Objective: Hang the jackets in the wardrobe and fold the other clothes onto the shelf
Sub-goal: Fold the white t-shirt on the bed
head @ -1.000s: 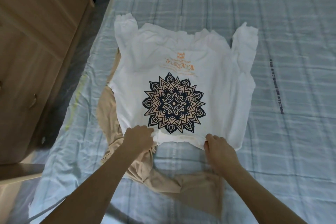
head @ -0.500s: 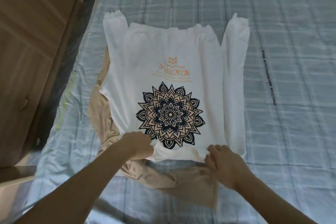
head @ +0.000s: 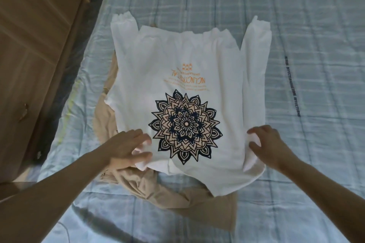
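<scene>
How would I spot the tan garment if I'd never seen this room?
Start at the blue checked bedspread beside the wooden wardrobe. A white printed shirt lies spread there. The tan garment is crumpled beneath it, showing along its left and near edges, plain and unprinted.

White T-shirt (head: 197, 55): navy-and-tan mandala print (head: 185, 124), orange lettering (head: 187, 80). Beige garment (head: 167, 187) beneath. Bedsheet (head: 306, 163): pale blue plaid, dark text stripe (head: 292, 87). Wooden wardrobe (head: 29, 45): light brown.

Bed (head: 296, 25) with pale blue checked cover — beige garment (head: 177, 199) on it, white printed shirt (head: 177, 55) partly overlapping
</scene>
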Demonstrator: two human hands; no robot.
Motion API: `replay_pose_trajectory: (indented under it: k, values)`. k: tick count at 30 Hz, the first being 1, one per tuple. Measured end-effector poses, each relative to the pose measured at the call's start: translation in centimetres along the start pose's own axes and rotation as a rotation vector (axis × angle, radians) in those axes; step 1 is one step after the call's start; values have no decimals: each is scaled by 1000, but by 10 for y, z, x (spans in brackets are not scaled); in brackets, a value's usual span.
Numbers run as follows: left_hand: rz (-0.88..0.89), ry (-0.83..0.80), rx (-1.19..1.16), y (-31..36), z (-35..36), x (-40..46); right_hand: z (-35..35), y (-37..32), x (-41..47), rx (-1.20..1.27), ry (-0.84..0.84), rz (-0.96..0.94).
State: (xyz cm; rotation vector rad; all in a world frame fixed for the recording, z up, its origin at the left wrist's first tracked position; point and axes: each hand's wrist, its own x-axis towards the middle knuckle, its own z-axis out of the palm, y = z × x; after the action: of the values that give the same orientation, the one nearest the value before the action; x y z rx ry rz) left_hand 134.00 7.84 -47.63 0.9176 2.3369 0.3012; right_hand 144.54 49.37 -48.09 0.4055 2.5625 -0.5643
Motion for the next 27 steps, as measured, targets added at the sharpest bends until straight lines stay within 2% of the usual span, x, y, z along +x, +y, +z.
replay_pose_trajectory:
  k: [2, 4, 8, 10, 12, 17, 22, 27]
  values:
    - [17, 55, 46, 11, -2, 20, -8, -2, 15, 18, -19, 61]
    - [74, 123, 197, 29, 2, 49, -12, -6, 26, 59, -25, 93]
    - [122, 25, 344, 78, 11, 113, -21, -17, 38, 199, -45, 120]
    - [123, 33, 363, 100, 11, 143, -23, -17, 41, 183, -56, 102]
    - [91, 58, 374, 115, 11, 171, -25, -13, 45, 165, -65, 92]
    - [-75, 124, 222, 128, -2, 228, -32, -1, 63, 208, -70, 81]
    - [-243, -54, 176, 130, -1, 262, -40, 8, 89, 239, -3, 37]
    - [-258, -124, 210, 134, -6, 272, -50, 17, 128, 130, 131, 52]
